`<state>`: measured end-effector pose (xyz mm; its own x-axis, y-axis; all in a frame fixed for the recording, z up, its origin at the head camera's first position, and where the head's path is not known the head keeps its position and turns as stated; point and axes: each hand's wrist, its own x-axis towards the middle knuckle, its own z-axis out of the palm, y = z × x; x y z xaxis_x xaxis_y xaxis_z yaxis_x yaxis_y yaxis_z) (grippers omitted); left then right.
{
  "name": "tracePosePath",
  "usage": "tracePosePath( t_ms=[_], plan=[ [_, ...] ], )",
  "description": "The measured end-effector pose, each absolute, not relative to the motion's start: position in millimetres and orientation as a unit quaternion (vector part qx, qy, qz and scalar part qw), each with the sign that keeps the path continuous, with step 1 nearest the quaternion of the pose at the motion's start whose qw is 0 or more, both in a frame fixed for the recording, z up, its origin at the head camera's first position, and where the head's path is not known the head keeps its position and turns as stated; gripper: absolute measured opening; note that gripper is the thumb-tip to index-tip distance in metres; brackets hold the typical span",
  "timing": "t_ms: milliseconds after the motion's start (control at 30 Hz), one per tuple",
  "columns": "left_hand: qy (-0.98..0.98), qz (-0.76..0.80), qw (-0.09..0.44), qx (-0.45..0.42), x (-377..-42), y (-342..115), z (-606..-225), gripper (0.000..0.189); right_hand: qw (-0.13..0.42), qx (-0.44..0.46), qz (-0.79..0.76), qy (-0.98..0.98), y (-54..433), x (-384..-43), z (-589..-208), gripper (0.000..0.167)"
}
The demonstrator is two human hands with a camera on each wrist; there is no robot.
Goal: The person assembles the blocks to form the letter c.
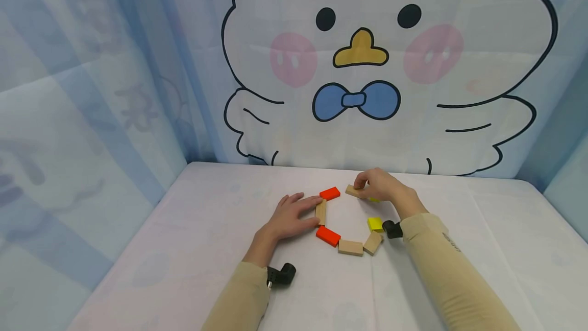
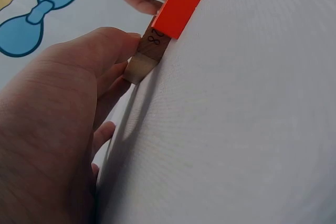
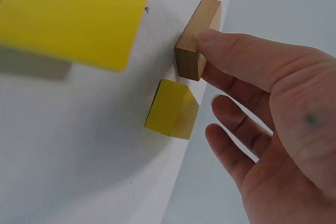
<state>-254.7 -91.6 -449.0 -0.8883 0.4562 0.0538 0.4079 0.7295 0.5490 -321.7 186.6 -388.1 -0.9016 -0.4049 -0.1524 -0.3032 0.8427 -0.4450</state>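
My left hand (image 1: 287, 218) lies at the left side of a ring of small blocks. Its thumb and forefinger pinch a plain wooden block (image 1: 321, 212), which shows dark written marks in the left wrist view. Across the ring, my right hand (image 1: 383, 187) holds another plain wooden block (image 3: 197, 30) between thumb and fingers. Close beside that one is a yellow block (image 3: 173, 108), mostly hidden by the hand in the head view. A red block (image 1: 329, 193) sits at the back, between the two wooden ones, and a second red block (image 1: 328, 236) adjoins the left one.
At the front of the ring lie a wooden block (image 1: 350, 248) and a tilted wooden block (image 1: 373, 243). Another yellow block (image 1: 375, 224) is on the right, near the black wrist camera (image 1: 392, 229). A white cloth covers the table (image 1: 184, 249); a printed curtain hangs behind.
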Motion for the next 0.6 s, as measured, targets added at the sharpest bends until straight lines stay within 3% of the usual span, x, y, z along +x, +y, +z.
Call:
tracePosePath(
  t_ms=[600],
  plan=[
    [0.932, 0.277, 0.045, 0.229, -256.9, -90.7, -450.5, 0.056, 0.12, -0.188, -0.207, 0.952, 177.7, -323.8, -386.3, 0.013]
  ],
)
